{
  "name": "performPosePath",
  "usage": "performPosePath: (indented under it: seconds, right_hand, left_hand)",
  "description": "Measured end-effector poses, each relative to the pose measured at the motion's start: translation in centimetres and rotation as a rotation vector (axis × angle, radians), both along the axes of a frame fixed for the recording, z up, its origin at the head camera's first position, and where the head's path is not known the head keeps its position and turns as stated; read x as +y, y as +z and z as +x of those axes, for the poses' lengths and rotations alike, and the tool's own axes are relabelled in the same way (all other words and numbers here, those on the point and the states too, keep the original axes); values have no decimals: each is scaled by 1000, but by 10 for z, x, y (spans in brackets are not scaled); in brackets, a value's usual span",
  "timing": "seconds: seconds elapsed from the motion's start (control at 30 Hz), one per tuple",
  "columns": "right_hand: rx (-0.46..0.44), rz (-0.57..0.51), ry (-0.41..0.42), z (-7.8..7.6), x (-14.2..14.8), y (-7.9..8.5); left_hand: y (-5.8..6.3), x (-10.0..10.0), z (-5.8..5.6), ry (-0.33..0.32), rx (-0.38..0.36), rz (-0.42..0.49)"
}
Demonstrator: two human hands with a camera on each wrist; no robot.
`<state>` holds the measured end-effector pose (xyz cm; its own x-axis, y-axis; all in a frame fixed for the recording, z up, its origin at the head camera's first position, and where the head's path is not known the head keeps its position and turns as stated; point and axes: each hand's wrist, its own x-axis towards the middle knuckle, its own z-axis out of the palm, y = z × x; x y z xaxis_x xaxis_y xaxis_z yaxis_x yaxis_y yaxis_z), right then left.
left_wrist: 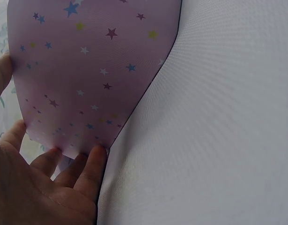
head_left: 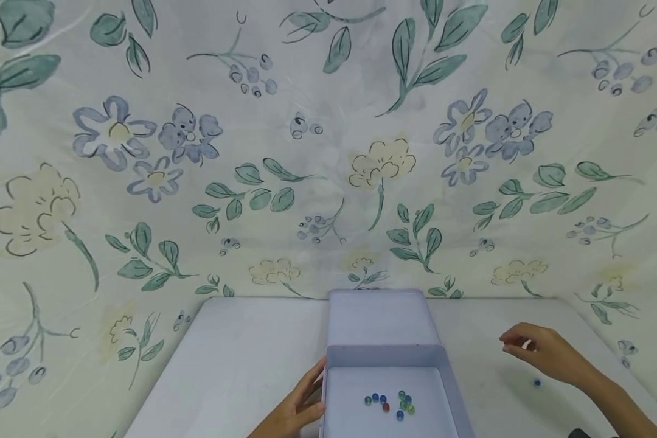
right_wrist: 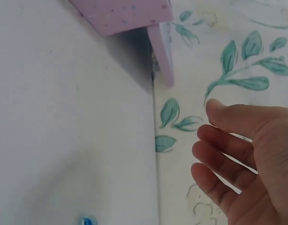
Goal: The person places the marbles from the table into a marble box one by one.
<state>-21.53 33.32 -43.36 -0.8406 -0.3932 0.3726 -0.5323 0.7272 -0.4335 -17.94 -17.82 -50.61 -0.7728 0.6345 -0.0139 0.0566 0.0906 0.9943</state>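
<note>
We see a pale lilac box [head_left: 389, 359] at the near centre of the white worktop [head_left: 241, 359], its raised lid or back panel standing behind the open tray part. Inside the tray sits a small cluster of glass marbles [head_left: 390, 403]: blue, green, one red, grouped near the middle of the floor. The left wrist view shows the box's outer wall is pink-lilac with small coloured stars.

Left hand [head_left: 298, 407] rests against the box's left outer wall. Its fingers [left_wrist: 90, 164] are straight and relaxed, tips touching the bottom edge of the wall, not curled round anything.

Right hand [head_left: 547, 353] hovers over the worktop well to the right of the box, fingers [right_wrist: 218, 154] loosely extended and slightly spread, holding nothing we can make out. One stray blue marble [head_left: 536, 382] lies on the worktop just below that hand, apart from the box; it also shows at the bottom edge of the right wrist view [right_wrist: 87, 221].

A floral cloth [head_left: 328, 152] with green leaves and blue and yellow flowers backs and flanks the worktop.
</note>
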Motion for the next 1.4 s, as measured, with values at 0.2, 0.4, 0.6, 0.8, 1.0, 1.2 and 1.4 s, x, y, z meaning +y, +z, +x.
performPosePath:
  seconds: [0.2,0.4,0.6,0.8,1.0,1.2,1.4]
  right_hand:
    - [-107,-13,-124,10,11,-8]
    - [-210,11,-231,16,20,-18]
    - [-232,23,-322,21,33,-34]
    - [-128,11,-373,24,44,-47]
    - [-262,26,-423,23,50,-49]
    - [-321,27,-424,25,54,-56]
    - [-371,28,-428,24,53,-63]
  left_hand:
    - [-1,0,1,5,12,-2]
    - [0,0,0,0,2,3]
    - [1,-1,0,-4,-1,3]
    - [2,-2,0,0,28,-9]
    - [3,-2,0,0,38,-6]
    - [1,-1,1,-12,22,5]
    - [-1,-1,0,-18,29,5]
